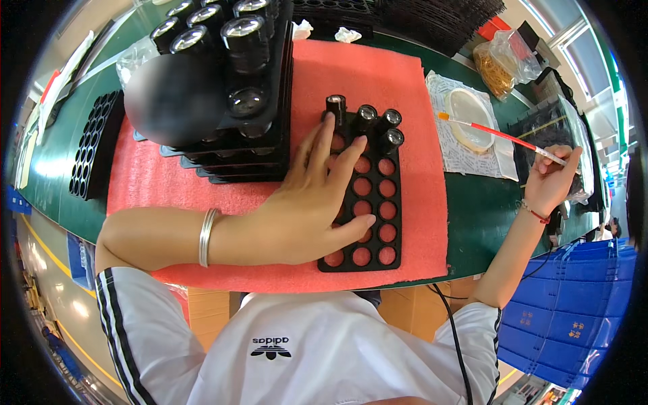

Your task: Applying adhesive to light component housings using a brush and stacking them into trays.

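Note:
My left hand (310,202) lies palm down with fingers spread across a black tray (374,262) with rows of round holes. One fingertip is at a small black cylinder with a glassy top (335,104); whether it presses on it I cannot tell. Several similar cylinders (391,120) stand in the tray's far rows, and pink matting shows through the other holes. Off to the right, my right hand (552,177) is closed on the handle of a slim brush (496,133), red and white with an orange tip. The brush slants left over a round pale dish (470,121).
Stacked black trays (283,135) hold larger lens-topped black cylinders (244,40) at the left; part is blurred. A pink foam mat (418,202) covers the green table (466,209). Another holed tray (94,145) is far left. A bag of yellowish bits (496,67) and blue crates (567,304) are right.

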Demonstrator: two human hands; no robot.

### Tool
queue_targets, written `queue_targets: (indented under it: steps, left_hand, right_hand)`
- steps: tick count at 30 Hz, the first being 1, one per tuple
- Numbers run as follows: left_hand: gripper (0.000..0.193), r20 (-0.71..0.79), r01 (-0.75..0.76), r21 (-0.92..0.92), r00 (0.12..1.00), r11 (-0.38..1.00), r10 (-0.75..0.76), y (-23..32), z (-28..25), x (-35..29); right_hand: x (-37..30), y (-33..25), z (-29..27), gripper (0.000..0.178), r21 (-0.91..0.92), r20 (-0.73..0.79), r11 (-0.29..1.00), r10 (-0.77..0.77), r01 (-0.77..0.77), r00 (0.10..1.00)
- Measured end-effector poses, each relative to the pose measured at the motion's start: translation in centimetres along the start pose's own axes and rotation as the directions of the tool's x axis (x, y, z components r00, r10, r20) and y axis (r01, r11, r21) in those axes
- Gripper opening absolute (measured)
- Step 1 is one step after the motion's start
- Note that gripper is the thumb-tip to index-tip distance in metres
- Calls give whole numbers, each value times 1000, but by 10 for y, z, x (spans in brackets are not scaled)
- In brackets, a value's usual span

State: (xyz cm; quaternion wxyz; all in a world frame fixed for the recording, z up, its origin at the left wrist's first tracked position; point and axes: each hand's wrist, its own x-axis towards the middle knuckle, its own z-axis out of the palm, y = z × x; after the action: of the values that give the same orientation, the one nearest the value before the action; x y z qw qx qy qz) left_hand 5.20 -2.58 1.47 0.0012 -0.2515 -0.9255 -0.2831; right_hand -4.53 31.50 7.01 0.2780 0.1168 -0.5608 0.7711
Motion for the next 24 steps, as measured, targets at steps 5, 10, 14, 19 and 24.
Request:
queue_targets:
  steps: [5, 10, 14, 19, 24]
  left_hand:
    - [82, 15, 76, -66, 997, 995, -75, -4, 2, 5]
    - [82, -35, 91, -32, 995, 995, -92, -7, 6, 16]
    - [81, -94, -8, 63, 995, 998, 14, -5, 7, 19]
    - [82, -93, 80, 81, 993, 994, -72, -10, 10, 21]
    - [82, -202, 55, 104, 979, 993, -33, -16, 14, 30]
  right_hand:
    - [-1, -2, 2, 38, -7, 6, 1000, -13, 13, 1000]
    - [0, -4, -2, 38, 1, 30, 1000, -24, 24, 999]
    - [1, -4, -5, 38, 14, 34, 999, -30, 29, 999]
    - [0, -5, -3, 38, 26, 22, 999, -33, 32, 999]
    - [-2, -5, 0, 38, 15, 22, 1000, -26, 25, 999]
